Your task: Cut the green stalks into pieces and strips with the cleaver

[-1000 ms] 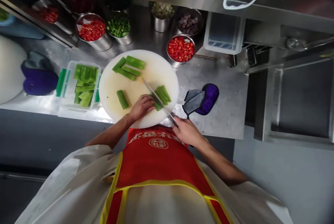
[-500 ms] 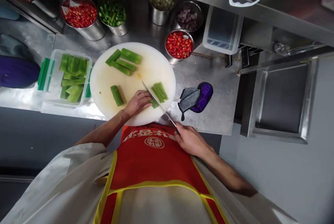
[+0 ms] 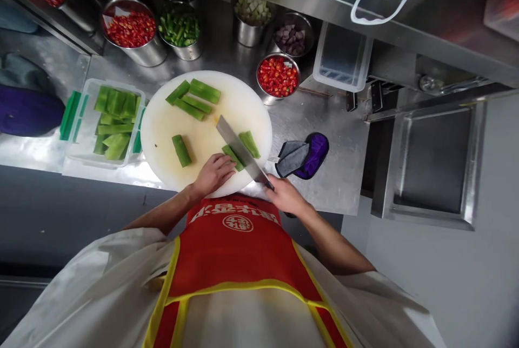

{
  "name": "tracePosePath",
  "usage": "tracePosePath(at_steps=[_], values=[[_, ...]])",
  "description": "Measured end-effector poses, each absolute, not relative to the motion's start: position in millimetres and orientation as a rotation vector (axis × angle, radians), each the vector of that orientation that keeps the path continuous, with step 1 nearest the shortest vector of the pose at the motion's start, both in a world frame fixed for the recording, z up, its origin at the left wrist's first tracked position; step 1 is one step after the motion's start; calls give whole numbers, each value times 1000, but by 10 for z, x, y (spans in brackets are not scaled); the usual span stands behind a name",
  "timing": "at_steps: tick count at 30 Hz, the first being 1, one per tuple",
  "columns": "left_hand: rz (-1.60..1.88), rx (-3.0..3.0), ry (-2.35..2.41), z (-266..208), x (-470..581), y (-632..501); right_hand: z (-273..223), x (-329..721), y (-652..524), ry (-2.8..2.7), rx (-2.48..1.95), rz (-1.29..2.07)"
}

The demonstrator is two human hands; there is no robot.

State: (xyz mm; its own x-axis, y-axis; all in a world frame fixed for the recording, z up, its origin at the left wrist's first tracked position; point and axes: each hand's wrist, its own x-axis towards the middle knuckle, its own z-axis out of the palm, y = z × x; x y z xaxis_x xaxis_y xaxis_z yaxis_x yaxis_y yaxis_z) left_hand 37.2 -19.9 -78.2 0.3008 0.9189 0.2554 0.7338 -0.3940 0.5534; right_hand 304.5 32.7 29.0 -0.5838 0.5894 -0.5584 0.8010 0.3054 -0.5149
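The green piece [image 3: 232, 156] lies on the near right part of the round white board [image 3: 206, 137], just left of the knife [image 3: 239, 145]. The left hand [image 3: 213, 176] is beside it, its fingers [image 3: 228, 165] bent with the tips at its near end; whether they grip it or only press cannot be told. The right hand [image 3: 286, 195] has its fingers clenched round the knife's handle. The blade slants across the board, one broad face showing, with more green strips [image 3: 249, 144] just to its right.

A thicker green chunk [image 3: 181, 151] lies apart at the board's left, and four cut lengths [image 3: 193, 100] lie together on its far side. Left of the board, a clear tub [image 3: 83, 140] holds more green pieces [image 3: 115, 126]. To the right, a purple and grey cloth [image 3: 302, 156] lies on the steel desk [image 3: 324, 191]. Beyond the board stand a cup [image 3: 270, 100] of chopped red peppers [image 3: 278, 77], a cup [image 3: 248, 35] of pale cubes [image 3: 253, 10] and, farther left, a cup [image 3: 188, 52] of green slices [image 3: 179, 26].
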Motion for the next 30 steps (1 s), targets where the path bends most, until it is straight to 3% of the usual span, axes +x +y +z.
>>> tracePosePath(at_steps=[30], values=[[768,2259,1268,-780,338,268,828,3134,82,2139,1187,-997]])
